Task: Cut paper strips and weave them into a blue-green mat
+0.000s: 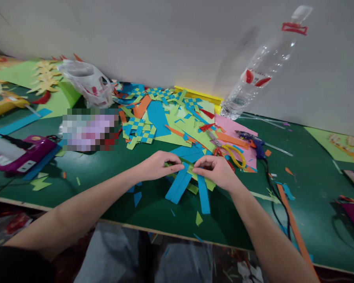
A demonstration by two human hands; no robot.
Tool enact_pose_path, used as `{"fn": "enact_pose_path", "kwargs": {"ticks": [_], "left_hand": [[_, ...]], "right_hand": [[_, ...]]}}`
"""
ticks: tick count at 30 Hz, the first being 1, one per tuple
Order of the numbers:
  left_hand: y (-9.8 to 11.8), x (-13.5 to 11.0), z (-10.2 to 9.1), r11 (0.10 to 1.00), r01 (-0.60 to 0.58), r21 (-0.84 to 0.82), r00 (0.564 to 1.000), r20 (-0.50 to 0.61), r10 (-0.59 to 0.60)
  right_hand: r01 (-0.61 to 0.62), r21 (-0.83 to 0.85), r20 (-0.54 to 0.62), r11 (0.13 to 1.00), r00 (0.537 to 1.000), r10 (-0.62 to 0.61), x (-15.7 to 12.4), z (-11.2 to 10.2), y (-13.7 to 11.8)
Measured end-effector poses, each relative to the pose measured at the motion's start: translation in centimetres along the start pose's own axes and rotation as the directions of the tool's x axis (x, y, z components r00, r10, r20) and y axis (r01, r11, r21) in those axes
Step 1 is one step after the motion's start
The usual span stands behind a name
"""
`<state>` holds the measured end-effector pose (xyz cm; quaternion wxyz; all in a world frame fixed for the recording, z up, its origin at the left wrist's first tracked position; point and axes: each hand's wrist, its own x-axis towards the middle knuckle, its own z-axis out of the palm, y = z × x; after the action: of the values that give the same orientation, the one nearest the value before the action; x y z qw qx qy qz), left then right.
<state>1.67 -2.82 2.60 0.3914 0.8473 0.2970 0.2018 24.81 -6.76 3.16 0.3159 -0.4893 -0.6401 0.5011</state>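
Observation:
Blue and green paper strips [178,184] cross one another in front of me, held just above the green table. My left hand [159,166] pinches their left side between thumb and fingers. On the right side, my right hand [214,169] pinches the strips close to a green one. Another blue strip [204,195] hangs down below my right fingers. Yellow-handled scissors [234,154] lie just beyond my right hand. Behind both hands is a heap of checkered blue-and-green woven paper pieces [140,131].
A clear plastic bottle [253,78] stands at the back right by the wall. A blue glue gun [256,145] with a black cord lies on pink paper [228,123]. At left are a plastic bag [90,84], a purple power strip [32,153] and a yellow glue gun [7,104].

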Motion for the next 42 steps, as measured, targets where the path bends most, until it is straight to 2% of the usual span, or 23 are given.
{"fn": "enact_pose_path", "kwargs": {"ticks": [6, 11, 22, 28, 30, 35, 42], "left_hand": [[0.1, 0.0, 0.0, 0.998, 0.039, -0.044, 0.999, 0.02, -0.038], [0.2, 0.0, 0.0, 0.993, 0.088, -0.073, 0.996, 0.025, -0.086], [0.3, 0.1, -0.1, 0.987, 0.12, -0.104, 0.993, 0.011, -0.119], [0.4, 0.2, -0.1, 0.977, 0.162, -0.136, 0.986, -0.021, -0.166], [0.2, 0.2, -0.1, 0.974, 0.174, -0.144, 0.983, -0.037, -0.181], [-0.4, 0.2, -0.1, 0.954, 0.213, -0.212, 0.97, -0.07, -0.232], [-0.8, 0.2, -0.1, 0.942, 0.202, -0.267, 0.968, -0.091, -0.233]], "right_hand": [[-0.026, -0.011, 0.005, 1.0, 1.0, 0.026, 0.0, 0.0, 0.1], [-0.053, -0.043, -0.045, 0.998, 0.998, 0.051, 0.0, 0.2, 0.2], [-0.032, -0.149, -0.149, 0.988, 0.989, 0.009, -0.2, 0.9, -0.1], [-0.068, -0.184, -0.114, 0.981, 0.992, 0.048, -0.3, 0.7, -0.3], [-0.083, -0.157, -0.085, 0.984, 0.994, 0.071, -0.2, 0.5, -0.3], [-0.125, 0.05, -0.046, 0.991, 0.991, 0.127, -0.1, 0.0, 0.0], [-0.118, 0.064, -0.053, 0.991, 0.991, 0.122, -0.2, -0.3, -0.1]]}}
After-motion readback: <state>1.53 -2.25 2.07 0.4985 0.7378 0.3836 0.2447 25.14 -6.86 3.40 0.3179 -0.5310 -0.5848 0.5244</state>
